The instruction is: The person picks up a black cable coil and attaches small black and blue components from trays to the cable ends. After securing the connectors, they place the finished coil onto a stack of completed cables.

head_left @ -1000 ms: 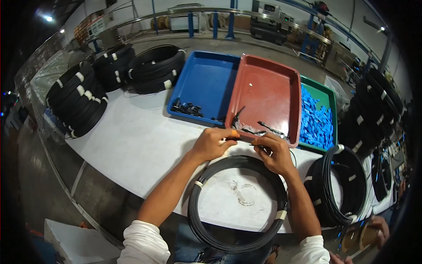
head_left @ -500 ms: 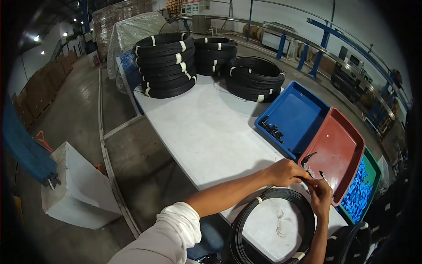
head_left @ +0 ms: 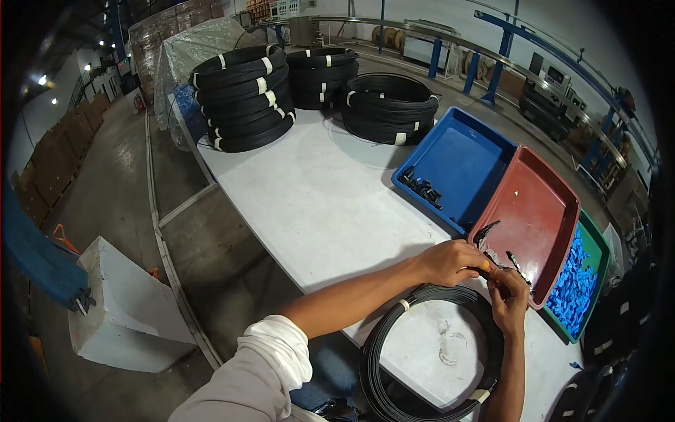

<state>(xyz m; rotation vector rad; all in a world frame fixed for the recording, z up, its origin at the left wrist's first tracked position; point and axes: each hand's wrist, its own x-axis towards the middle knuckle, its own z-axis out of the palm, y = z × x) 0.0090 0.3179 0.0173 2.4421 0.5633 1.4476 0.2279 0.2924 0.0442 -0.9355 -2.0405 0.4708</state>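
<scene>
My left hand [head_left: 450,263] and my right hand [head_left: 509,290] meet above the far edge of a coil of black cable [head_left: 378,352]. Both are closed, with fingertips pinched together around something small and dark that the fingers mostly hide. A bit of orange [head_left: 484,266] shows at my left fingertips. Pale bands bind the coil, which lies at the table's near end. Just beyond my hands is the red tray [head_left: 538,204], with a few black pieces [head_left: 485,232] at its near end.
A blue tray [head_left: 467,151] holds small black parts [head_left: 422,188]; a green tray [head_left: 596,271] holds many blue pieces [head_left: 569,288]. Stacked cable coils [head_left: 242,98] stand on the white table's [head_left: 281,190] far end. More coils [head_left: 583,394] lie at lower right.
The view has shifted a little, so the table and trays sit further left and higher. My hands stay pinched together at the same place over the coil.
</scene>
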